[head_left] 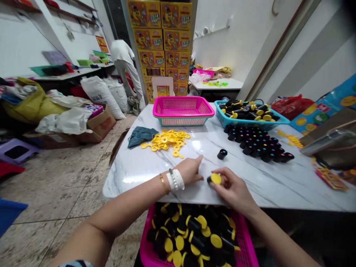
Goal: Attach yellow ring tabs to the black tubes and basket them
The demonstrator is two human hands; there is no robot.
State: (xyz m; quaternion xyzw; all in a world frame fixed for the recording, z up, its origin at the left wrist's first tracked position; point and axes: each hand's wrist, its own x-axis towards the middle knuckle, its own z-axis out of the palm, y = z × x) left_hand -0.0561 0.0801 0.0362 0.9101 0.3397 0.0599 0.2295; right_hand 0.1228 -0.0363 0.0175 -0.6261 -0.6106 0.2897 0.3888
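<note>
My right hand [235,189] pinches a small black cylinder with a yellow cap [216,178], just above the table's front edge. Its cap faces up toward me. My left hand [189,170] is over the tabletop to the left, index finger stretched out and thumb apart, with nothing visible in it. Beyond the right hand, a single black cylinder [222,154] with a blue dot on its end rests on the table. Below both hands, a pink basket [244,241] is filled with black cylinders with yellow caps [197,237]. A pile of yellow ring-shaped pieces [167,140] lies ahead of the left hand.
On the white marbled table [144,174] are stacked pink and teal baskets [183,120], a blue basket [250,125] of capped cylinders, rows of black cylinders [258,142] and a dark cloth [141,136]. Behind stand stacked yellow boxes [164,39] and a bending person [122,55].
</note>
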